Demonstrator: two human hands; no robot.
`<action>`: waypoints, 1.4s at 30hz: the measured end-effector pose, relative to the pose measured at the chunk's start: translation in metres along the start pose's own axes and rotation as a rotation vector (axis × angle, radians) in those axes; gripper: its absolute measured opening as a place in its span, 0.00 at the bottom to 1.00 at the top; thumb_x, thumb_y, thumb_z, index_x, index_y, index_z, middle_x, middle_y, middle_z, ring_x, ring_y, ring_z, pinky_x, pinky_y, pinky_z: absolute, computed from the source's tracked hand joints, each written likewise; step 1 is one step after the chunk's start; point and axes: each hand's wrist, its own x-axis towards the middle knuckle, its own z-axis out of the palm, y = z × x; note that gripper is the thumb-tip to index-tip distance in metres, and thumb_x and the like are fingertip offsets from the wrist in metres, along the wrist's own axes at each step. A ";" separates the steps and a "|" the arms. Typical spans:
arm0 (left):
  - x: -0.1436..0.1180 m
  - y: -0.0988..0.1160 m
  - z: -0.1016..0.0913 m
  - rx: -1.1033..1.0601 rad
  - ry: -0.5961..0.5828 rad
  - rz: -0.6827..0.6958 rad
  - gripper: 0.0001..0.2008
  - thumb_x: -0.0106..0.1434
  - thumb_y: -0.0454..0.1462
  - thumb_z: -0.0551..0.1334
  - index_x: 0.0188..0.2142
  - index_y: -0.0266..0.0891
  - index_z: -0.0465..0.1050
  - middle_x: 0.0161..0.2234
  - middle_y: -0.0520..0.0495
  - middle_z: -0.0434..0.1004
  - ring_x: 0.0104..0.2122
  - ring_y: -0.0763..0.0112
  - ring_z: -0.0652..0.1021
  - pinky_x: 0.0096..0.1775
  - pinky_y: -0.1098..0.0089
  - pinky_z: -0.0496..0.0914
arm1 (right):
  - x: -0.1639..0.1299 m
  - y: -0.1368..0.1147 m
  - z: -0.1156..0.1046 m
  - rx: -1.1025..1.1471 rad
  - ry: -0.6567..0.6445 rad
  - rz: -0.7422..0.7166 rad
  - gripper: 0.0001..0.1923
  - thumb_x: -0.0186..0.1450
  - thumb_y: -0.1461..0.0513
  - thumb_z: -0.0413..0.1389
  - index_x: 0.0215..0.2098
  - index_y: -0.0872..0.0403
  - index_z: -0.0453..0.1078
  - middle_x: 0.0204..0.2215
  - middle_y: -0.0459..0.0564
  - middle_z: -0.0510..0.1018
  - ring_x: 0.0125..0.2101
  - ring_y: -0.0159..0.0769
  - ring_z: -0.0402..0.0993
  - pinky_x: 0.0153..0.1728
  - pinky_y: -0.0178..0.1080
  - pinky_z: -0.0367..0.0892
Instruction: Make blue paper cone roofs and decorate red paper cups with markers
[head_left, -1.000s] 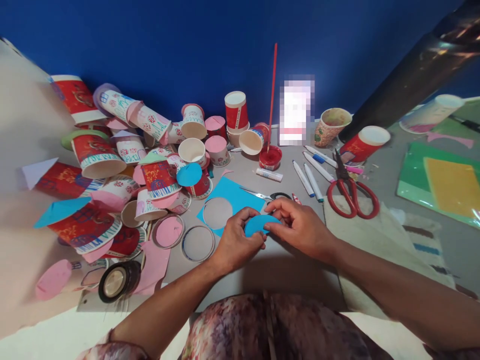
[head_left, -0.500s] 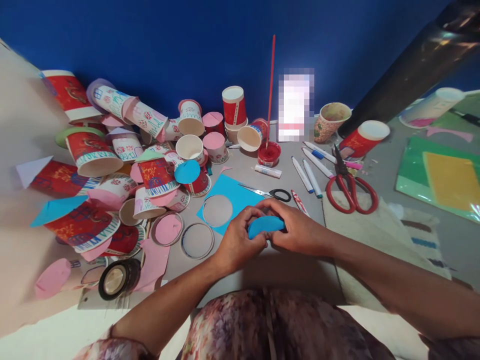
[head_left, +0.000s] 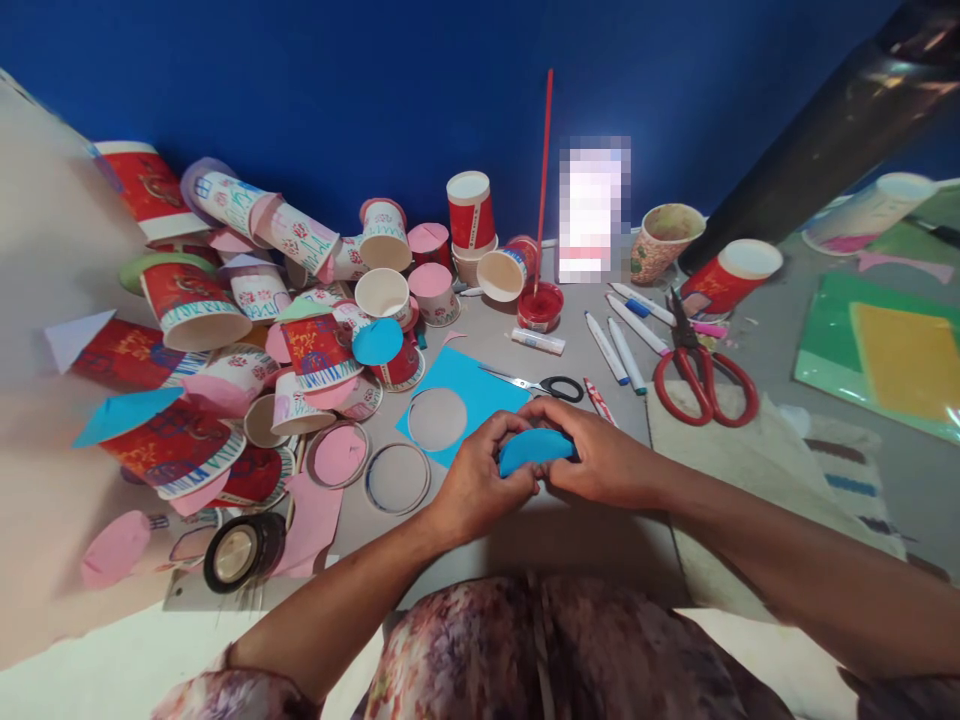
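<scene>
Holding the bowed, round-edged blue paper piece [head_left: 535, 452] falls to both your hands, at centre of frame, above the grey counter [head_left: 615, 570]. Left hand [head_left: 480, 475]: fingers gripping its left part. Right hand [head_left: 600, 450]: fingers curled around its right end; some fingertips hidden, so their exact contact cannot be told.

Observed just above your hands: the flat blue paper sheet [head_left: 487, 385] with a round hole, and small steel scissors with black handles [head_left: 562, 388], lying near your right knuckles.

Risks (judged): uneven pressure from your two sides could crease the paper crookedly; pulling apart could tear it. Lifting your right hand carelessly could drag the scissors. Reaching farther up-frame could tip the squat red paint pot [head_left: 540, 310] with the long red stick [head_left: 547, 170], staining the blue paper.
</scene>
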 end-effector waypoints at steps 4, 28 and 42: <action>0.001 -0.001 0.001 0.008 0.017 0.025 0.15 0.55 0.33 0.65 0.41 0.41 0.66 0.31 0.55 0.76 0.29 0.72 0.74 0.34 0.72 0.68 | -0.001 -0.003 0.001 -0.047 0.013 -0.014 0.27 0.53 0.68 0.54 0.52 0.52 0.66 0.48 0.50 0.79 0.44 0.44 0.75 0.45 0.41 0.66; 0.004 0.007 -0.016 -0.128 0.011 -0.029 0.28 0.52 0.39 0.73 0.51 0.40 0.68 0.31 0.53 0.75 0.25 0.73 0.75 0.24 0.74 0.68 | 0.004 0.019 -0.003 -0.347 0.389 -0.428 0.10 0.61 0.71 0.55 0.34 0.51 0.73 0.45 0.53 0.78 0.47 0.44 0.75 0.46 0.45 0.69; 0.014 0.003 -0.031 -0.331 0.086 -0.224 0.12 0.58 0.43 0.64 0.27 0.38 0.67 0.14 0.51 0.73 0.10 0.78 0.65 0.15 0.76 0.57 | 0.006 0.016 -0.016 -0.480 0.394 -0.191 0.06 0.68 0.62 0.56 0.43 0.52 0.72 0.40 0.53 0.77 0.38 0.42 0.75 0.39 0.42 0.69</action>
